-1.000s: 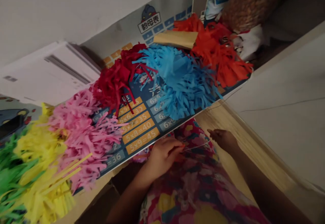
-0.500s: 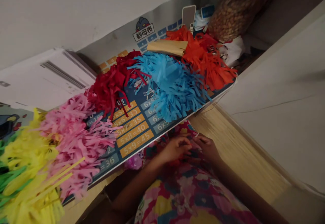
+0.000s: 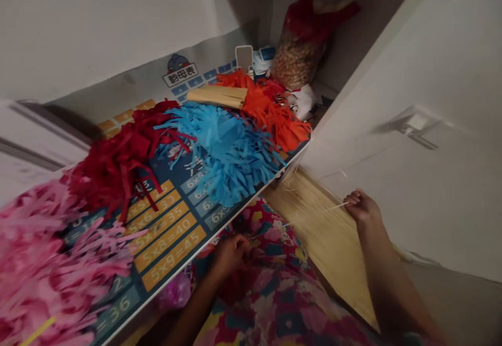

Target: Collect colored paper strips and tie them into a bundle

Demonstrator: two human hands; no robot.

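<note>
Through my head feed I see a table (image 3: 157, 292) covered by a printed mat (image 3: 172, 236) of sums. Fringed bunches lie across it: pink (image 3: 58, 267) at near left, then dark red (image 3: 117, 158), blue (image 3: 227, 147) and orange (image 3: 274, 113) toward the far end. I make out a tan packet (image 3: 217, 96) behind the blue.

Dim light; alcove (image 3: 355, 37) shadowed; pink fringe (image 3: 58, 267) soft; string (image 3: 338, 206) motion-smeared.

A thin, pale string (image 3: 338, 206) runs straight and slanting between the left hand (image 3: 232, 252) and right hand (image 3: 363, 207), its middle faint.
</note>
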